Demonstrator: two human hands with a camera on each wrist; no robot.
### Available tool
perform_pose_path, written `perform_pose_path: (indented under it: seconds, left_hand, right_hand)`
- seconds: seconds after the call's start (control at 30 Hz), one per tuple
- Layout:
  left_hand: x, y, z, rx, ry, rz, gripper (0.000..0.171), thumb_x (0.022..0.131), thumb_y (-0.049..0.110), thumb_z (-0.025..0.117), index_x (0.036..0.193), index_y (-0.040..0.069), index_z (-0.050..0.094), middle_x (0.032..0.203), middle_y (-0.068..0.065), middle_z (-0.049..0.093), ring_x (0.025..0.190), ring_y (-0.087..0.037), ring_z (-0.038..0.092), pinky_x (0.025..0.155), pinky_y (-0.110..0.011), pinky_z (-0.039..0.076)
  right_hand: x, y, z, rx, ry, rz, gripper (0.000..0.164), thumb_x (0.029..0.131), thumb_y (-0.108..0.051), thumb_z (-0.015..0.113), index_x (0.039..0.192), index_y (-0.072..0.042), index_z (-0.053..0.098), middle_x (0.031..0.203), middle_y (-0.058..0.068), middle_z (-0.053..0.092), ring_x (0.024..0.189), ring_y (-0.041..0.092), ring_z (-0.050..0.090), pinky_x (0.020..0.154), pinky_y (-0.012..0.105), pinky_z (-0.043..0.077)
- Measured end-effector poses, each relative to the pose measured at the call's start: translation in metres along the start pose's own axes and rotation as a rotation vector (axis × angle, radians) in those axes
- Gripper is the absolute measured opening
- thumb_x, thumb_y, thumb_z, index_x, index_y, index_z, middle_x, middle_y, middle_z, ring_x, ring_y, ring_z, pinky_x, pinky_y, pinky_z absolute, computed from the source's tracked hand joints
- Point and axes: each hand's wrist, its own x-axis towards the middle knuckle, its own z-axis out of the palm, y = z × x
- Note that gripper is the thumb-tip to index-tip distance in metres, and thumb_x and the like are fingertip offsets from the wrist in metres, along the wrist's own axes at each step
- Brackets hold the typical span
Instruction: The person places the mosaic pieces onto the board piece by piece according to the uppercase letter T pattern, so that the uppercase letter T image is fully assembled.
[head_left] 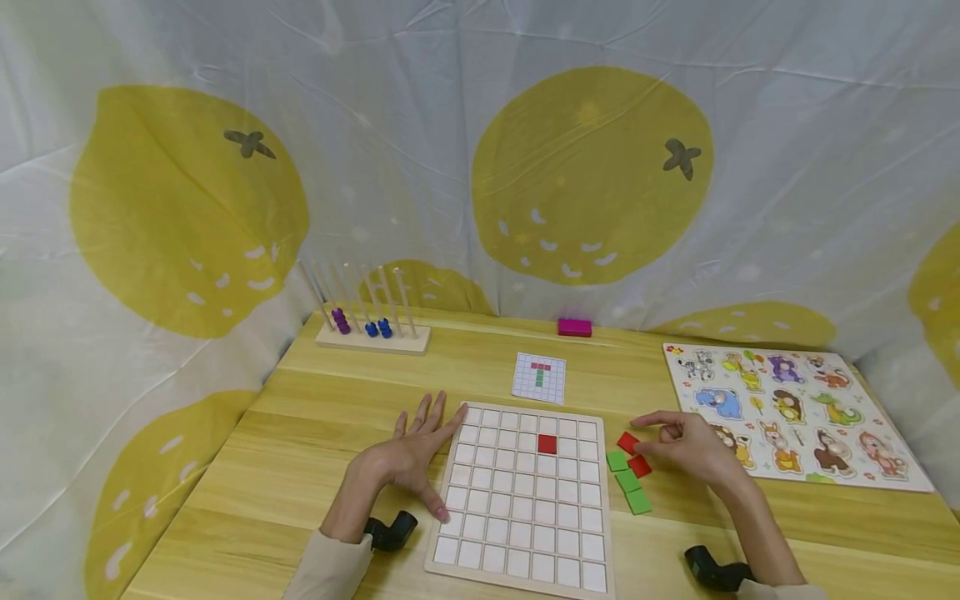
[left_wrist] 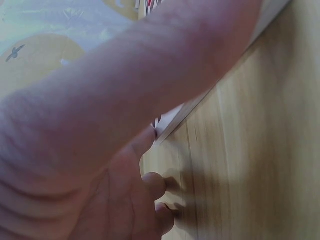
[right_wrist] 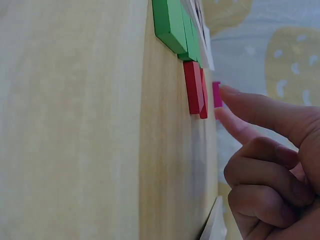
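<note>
A wooden grid board (head_left: 525, 500) with white squares lies on the table, a red tile (head_left: 547, 444) in one upper cell. My left hand (head_left: 414, 454) rests on its left edge, fingers spread, thumb and index finger touching the frame. Right of the board lie two loose red tiles (head_left: 640, 466) and three green tiles (head_left: 627, 481). Over the red tiles hovers my right hand (head_left: 686, 446), thumb and index finger extended and apart, the other fingers curled. The right wrist view shows nothing between that thumb and index finger; the red tiles (right_wrist: 193, 90) lie beyond them.
Behind the board lies a pattern card (head_left: 538, 378) with a red and green T. An animal puzzle board (head_left: 795, 417) is at the right. A peg stand with beads (head_left: 375, 337) and a magenta block (head_left: 574, 327) stand at the back, before a curtain (head_left: 390, 167).
</note>
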Motion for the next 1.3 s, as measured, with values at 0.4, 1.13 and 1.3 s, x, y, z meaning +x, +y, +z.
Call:
perform_pose_path:
  seconds: [0.4,1.13,1.3]
  left_hand:
    - [0.0024,-0.0017,0.0011,0.016,-0.004,-0.002,0.148,0.059,0.04,0.099,0.168,0.019,0.002,0.171,-0.023,-0.019,0.159,-0.043,-0.02,0.127,-0.067,-0.009]
    - [0.0031,-0.0036,0.0004,-0.009,0.002,0.006,0.148,0.059,0.04,0.1,0.168,0.018,0.002,0.171,-0.021,-0.021,0.158,-0.042,-0.021,0.126,-0.067,-0.011]
    - [0.0031,-0.0037,0.0004,-0.017,0.003,0.006,0.148,0.059,0.039,0.1,0.168,0.018,0.002,0.171,-0.021,-0.021,0.158,-0.042,-0.021,0.126,-0.067,-0.011]
  right_hand:
    - [0.0018,0.0026,0.0046,0.043,-0.04,-0.008,0.048,0.089,-0.015,0.081,0.13,0.004,0.066,0.06,-0.006,0.029,0.053,0.006,0.024,0.049,0.022,0.024]
    - [0.0036,0.0016,0.0087,0.011,0.0,0.0,0.043,0.086,-0.014,0.083,0.123,0.003,0.069,0.059,-0.006,0.03,0.053,0.005,0.026,0.049,0.02,0.025]
    - [0.0034,0.0,0.0095,-0.005,0.012,0.007,0.042,0.086,-0.014,0.083,0.122,0.002,0.069,0.059,-0.006,0.032,0.053,0.005,0.026,0.049,0.02,0.025]
